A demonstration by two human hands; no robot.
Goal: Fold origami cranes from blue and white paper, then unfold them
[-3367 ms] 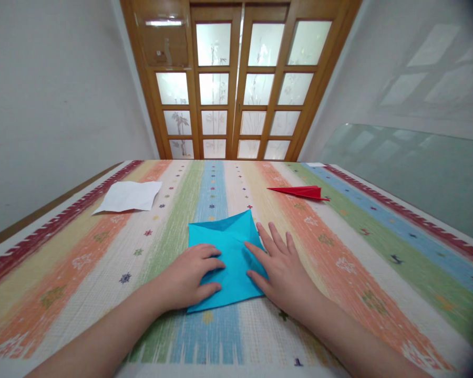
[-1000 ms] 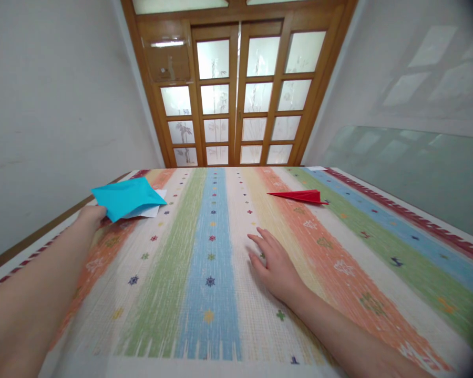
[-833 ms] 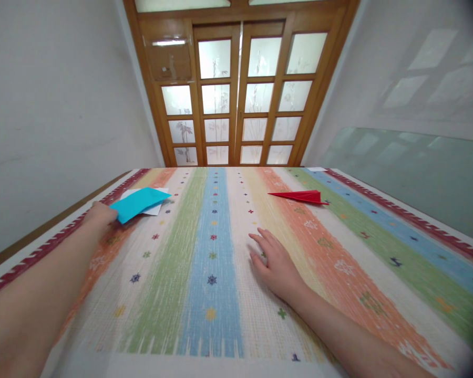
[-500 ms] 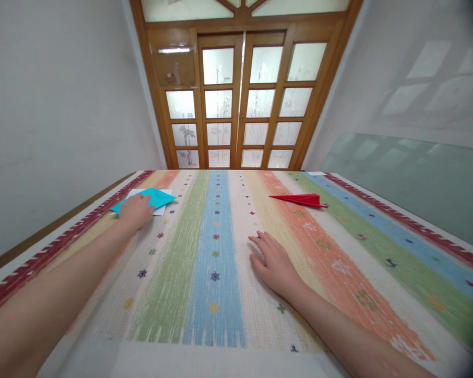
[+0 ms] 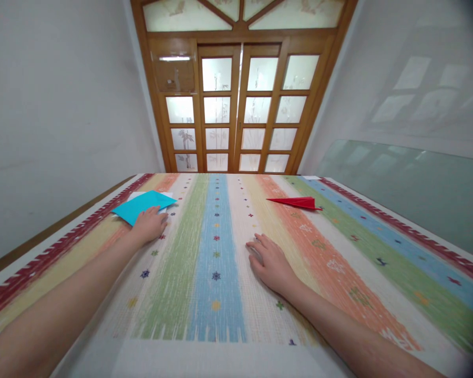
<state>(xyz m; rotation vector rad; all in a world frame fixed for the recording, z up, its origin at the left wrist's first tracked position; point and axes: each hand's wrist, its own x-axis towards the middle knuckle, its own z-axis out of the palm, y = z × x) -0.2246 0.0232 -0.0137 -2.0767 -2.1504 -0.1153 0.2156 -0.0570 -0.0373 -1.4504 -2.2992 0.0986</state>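
Observation:
A folded sheet of bright blue paper [image 5: 140, 205] lies at the left, with white paper [image 5: 166, 195] showing from beneath it. My left hand [image 5: 150, 226] is at the near right edge of the blue sheet. Its fingertips overlap that edge, fingers stretched forward and not closed on anything; whether they press on the paper I cannot tell. Over the pale stripe right of the middle, my right hand [image 5: 273, 266] rests palm down, empty, its fingers apart and slightly bent. Beyond it, further off, a red folded paper plane [image 5: 297, 202] lies with its point to the left.
A striped cloth [image 5: 216, 262] with small printed figures covers the table. At the far right corner lies a white piece [image 5: 310, 178]. Behind stands a wooden door with glass panes [image 5: 240, 100]; a frosted glass panel [image 5: 398, 184] leans at the right wall.
My left hand has slid back toward me and a little right, off the middle of the blue paper. The right hand stays nearly where it was. The view has tilted slightly up.

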